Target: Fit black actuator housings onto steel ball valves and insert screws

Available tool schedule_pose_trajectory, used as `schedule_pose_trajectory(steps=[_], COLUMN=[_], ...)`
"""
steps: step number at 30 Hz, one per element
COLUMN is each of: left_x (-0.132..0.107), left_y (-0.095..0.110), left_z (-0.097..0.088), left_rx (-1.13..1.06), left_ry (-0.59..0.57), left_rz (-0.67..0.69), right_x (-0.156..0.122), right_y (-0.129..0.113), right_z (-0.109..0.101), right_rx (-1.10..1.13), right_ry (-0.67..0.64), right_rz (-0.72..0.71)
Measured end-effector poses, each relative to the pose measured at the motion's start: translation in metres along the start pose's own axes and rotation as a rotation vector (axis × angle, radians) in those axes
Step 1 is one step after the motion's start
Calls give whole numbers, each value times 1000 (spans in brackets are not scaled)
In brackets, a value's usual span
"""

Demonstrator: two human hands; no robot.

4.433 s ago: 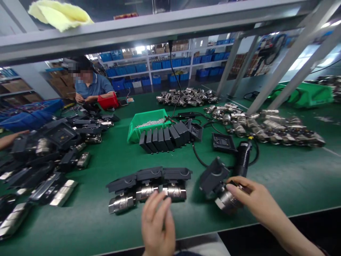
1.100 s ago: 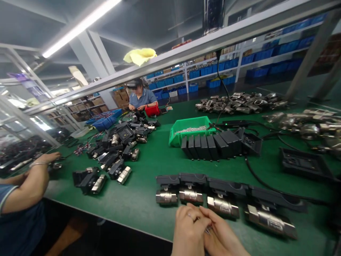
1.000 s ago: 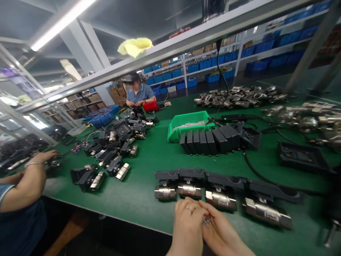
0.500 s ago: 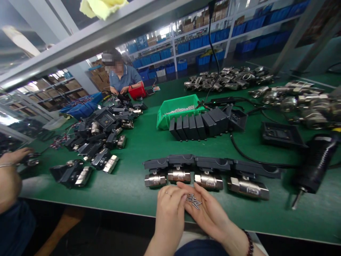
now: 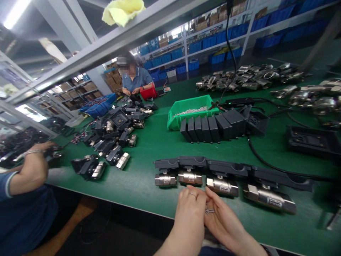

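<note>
Screws, a few small silver ones, lie in my right hand, which is cupped palm-up at the near edge of the green table, just in front of the row of four valves. They look thin and shiny, bunched together where my two hands meet; I cannot tell how many there are.

Behind the valves stands a green bin holding a heap of the same pale screws. Just in front of the bin is a line of black covers standing on edge. Further back and to the left of the bin a red bin sits before a person in a blue shirt; what is in it I cannot tell.

My right fingers are loosely curled, cradling the screws. My left hand rests against it, fingers bent and closed down over the edge of the right palm, tips touching the screws.

The valves are silver metal bodies, each with a dark grey plate on top, lying side by side and touching.
</note>
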State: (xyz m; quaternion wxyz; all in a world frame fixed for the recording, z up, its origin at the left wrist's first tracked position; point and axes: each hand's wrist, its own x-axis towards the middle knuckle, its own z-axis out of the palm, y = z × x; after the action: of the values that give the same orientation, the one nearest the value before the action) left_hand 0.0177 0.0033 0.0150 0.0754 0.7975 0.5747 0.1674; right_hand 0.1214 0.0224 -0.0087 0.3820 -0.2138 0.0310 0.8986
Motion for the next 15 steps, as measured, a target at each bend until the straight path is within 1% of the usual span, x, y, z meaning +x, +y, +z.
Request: schedule_pose_trajectory(steps=[3,7,9,12,15], left_x=[-1,-4,-5,-5,-6], left_y=[2,2,1,0,-2], left_z=[0,5,7,4,-6], left_rx=[-5,-26,-27,-58,-208], left_ry=[-21,7,54,167,280], left_rz=[-27,-38,-30,4,17], right_x=[0,1,1,0,-2], right_y=[0,0,0,0,-1], right_z=[0,1,2,2,5], right_rx=[-5,-18,-16,-21,-18], right_ry=[-14,-28,-19,-12,-5], right_rz=[-5,-14,-12,-17,-37])
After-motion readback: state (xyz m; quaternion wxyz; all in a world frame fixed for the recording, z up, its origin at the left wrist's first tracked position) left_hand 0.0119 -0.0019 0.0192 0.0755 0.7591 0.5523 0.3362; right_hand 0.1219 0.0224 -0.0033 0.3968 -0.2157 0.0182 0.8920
